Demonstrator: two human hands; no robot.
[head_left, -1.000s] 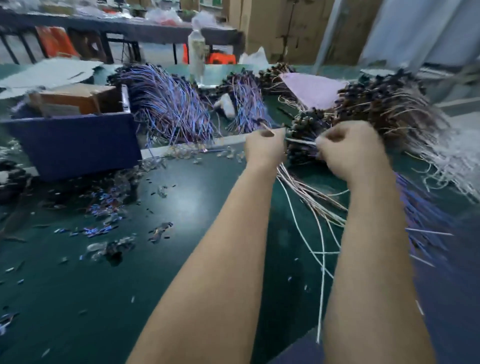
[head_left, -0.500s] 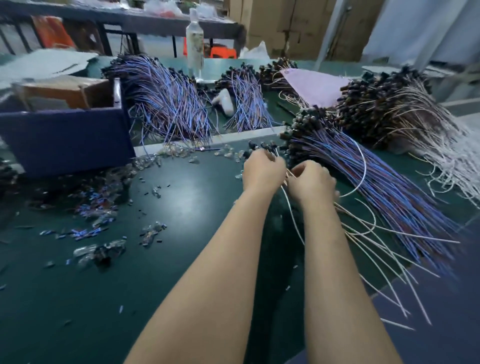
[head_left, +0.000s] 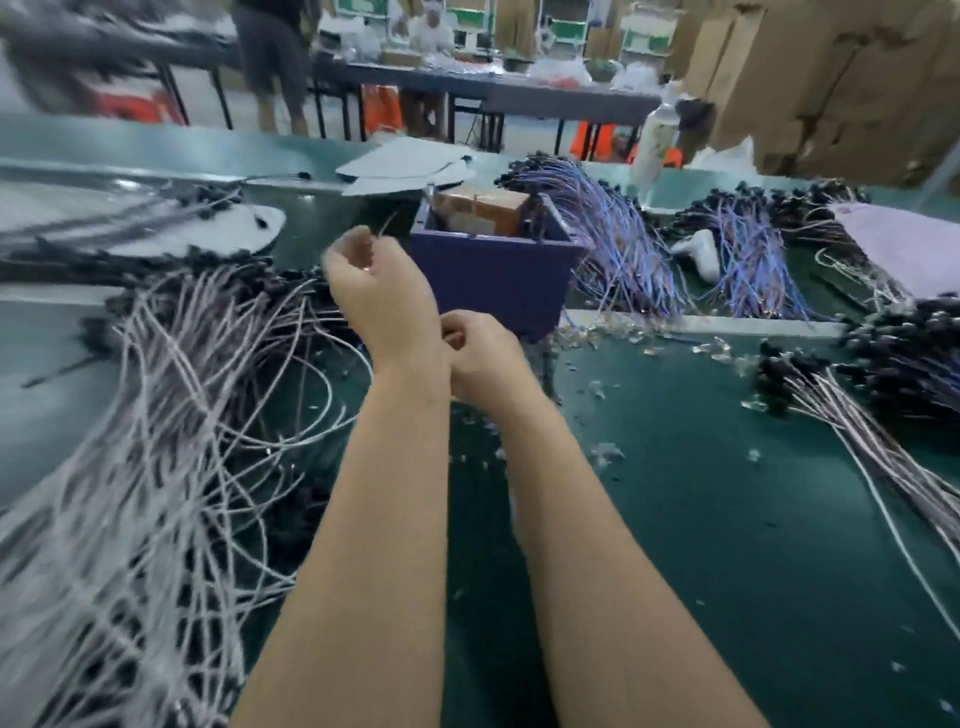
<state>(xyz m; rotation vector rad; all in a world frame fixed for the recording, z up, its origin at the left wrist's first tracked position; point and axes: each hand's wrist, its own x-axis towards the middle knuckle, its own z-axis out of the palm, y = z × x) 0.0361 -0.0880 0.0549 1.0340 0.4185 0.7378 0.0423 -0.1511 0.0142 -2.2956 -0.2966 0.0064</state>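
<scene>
Two hands: the left hand (head_left: 376, 283) is raised at mid-frame and the right hand (head_left: 483, 358) is tucked against the left wrist, so the two are held close together.
Left hand grip: the fingers are curled. A thin wire (head_left: 387, 227) is seen poking up from the fingertips and is judged to be pinched there, though the rest is lost in blur.
Right hand grip: the fingers are curled, but whether anything is held cannot be told.
Change: compared with half a second ago, the hands are no longer closed on strands at the dark-capped bundle (head_left: 857, 395). That bundle is now left at the right edge of the frame. The view is swung leftward, and the hands are beside the pale wire pile (head_left: 182, 415) at the lower left.
Wire location: it is held above the desk (head_left: 727, 519), in front of the blue box (head_left: 493, 280) and near the pile's upper right edge.
Meaning: one wire is judged to be separated from the right-hand stock and carried toward the left pile. The release is not yet made.
Untouched: the blue-purple bundles (head_left: 623, 249) at the upper right.
</scene>
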